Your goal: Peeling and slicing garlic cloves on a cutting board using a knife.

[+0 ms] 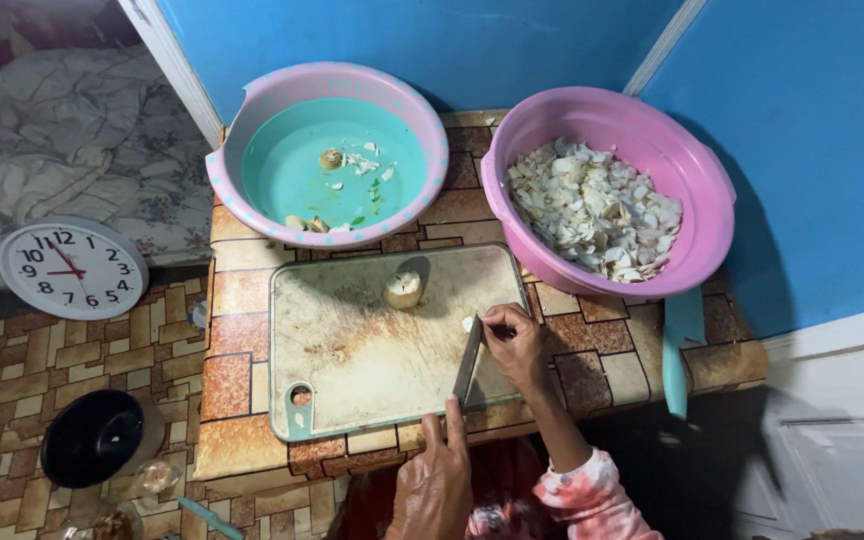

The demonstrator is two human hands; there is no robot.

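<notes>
Left grip (439, 470) closes around the knife (468, 360) handle, index finger along the spine. Right grip (512, 335) pinches a small white piece (469, 323) at the blade tip, on the cutting board (352, 350). Piece judged light, firm, possibly slippery; hold by its sides, fingertips clear of the edge.

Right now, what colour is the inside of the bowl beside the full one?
Teal inside the bowl; pink rim. Head view.

Materials, surface finish
Cutting board (352, 340): worn matt plastic, stained. Knife (468, 360): dull metal blade. Pink basin (712, 200): smooth glossy plastic. Surface (242, 380): patterned vinyl covering.
</notes>
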